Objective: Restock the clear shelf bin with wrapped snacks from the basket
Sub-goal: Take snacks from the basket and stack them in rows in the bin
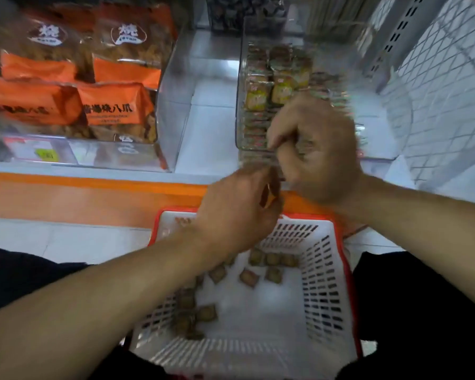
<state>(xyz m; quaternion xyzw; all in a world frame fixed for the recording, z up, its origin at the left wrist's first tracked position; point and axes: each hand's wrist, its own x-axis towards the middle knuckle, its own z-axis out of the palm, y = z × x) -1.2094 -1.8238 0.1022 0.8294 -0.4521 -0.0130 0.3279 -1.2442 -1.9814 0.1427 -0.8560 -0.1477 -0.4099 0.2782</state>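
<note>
Roughly a dozen wrapped snacks remain in the basket; beyond it the clear shelf bin looks well stocked, left hand pinching one snack, right hand grip curled, contents unclear.

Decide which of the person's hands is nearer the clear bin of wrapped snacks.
Right. The right hand is raised in front of the clear bin, overlapping its front wall. The left hand is lower, over the basket's far rim, short of the bin.

Light: bright, even, cool, from overhead.
Shadows: faint, soft.
Glare: pale sheen on the clear bin walls.
Blur: heavy motion smear over both hands and the shelf goods.
Distortion: wide-angle bending at the edges.
</note>
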